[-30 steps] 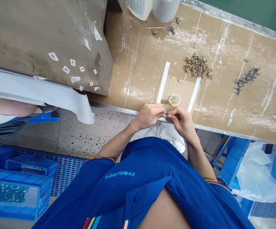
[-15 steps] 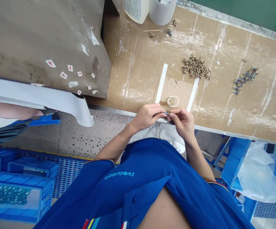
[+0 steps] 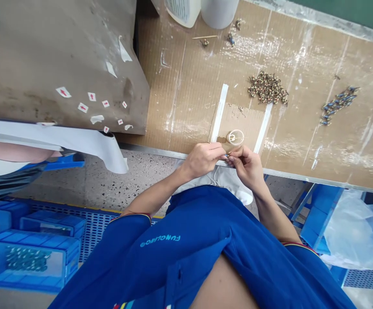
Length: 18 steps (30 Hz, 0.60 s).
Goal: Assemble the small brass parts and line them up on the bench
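Observation:
My left hand (image 3: 206, 158) and my right hand (image 3: 247, 165) meet at the bench's front edge, fingertips pinched together. Between them shows a small metal part with a bit of blue, mostly covered by the fingers. Just beyond the fingertips sits a small round white dish (image 3: 236, 137) with a thin stick in it, on a cardboard patch (image 3: 246, 118) edged with white tape. Behind the patch lies a pile of small brass-coloured metal parts (image 3: 267, 88). Farther right, similar parts with blue on them (image 3: 339, 103) lie in a cluster.
A white bottle (image 3: 184, 10) and a grey-white container (image 3: 219, 13) stand at the back, near a thin wooden stick (image 3: 205, 37) and a few loose parts. A metal box (image 3: 77, 56) with arrow stickers is at left. Blue bins (image 3: 28, 257) stand below.
Both hands stay pinched together at the edge, the left fingers now covering more of the small part. The view has shifted slightly.

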Each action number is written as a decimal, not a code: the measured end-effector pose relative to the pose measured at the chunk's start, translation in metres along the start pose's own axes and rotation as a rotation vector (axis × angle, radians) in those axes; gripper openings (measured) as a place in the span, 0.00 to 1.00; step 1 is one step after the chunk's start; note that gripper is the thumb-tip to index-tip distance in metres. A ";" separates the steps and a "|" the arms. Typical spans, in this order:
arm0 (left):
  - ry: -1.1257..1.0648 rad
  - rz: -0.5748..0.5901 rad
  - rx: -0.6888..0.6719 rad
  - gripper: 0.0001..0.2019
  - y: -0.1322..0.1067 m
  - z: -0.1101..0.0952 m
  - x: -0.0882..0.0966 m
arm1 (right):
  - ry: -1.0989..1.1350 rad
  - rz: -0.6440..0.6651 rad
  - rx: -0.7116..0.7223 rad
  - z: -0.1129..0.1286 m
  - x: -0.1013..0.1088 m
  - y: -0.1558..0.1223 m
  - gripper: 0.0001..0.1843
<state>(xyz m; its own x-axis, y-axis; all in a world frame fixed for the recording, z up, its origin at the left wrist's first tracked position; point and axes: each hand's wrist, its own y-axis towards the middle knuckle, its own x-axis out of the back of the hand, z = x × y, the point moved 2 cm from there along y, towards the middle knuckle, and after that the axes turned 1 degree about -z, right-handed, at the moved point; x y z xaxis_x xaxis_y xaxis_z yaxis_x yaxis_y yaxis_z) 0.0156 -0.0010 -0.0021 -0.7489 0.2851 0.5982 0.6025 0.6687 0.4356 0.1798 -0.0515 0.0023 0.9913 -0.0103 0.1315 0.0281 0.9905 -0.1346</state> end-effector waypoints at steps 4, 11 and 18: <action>0.026 0.001 -0.007 0.18 -0.001 -0.001 -0.001 | -0.037 -0.002 0.026 -0.001 0.000 -0.001 0.08; -0.018 0.099 0.105 0.16 0.002 0.004 -0.006 | 0.011 -0.037 -0.010 -0.005 -0.004 -0.001 0.09; -0.385 0.204 0.226 0.17 -0.018 -0.043 0.089 | -0.058 -0.229 -0.069 0.000 0.039 0.001 0.12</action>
<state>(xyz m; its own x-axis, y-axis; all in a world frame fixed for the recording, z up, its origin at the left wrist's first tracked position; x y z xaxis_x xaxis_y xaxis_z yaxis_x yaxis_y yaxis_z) -0.0502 -0.0166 0.0722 -0.6952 0.6302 0.3456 0.7044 0.6932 0.1530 0.2183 -0.0510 0.0070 0.9490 -0.2233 0.2224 0.2618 0.9515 -0.1617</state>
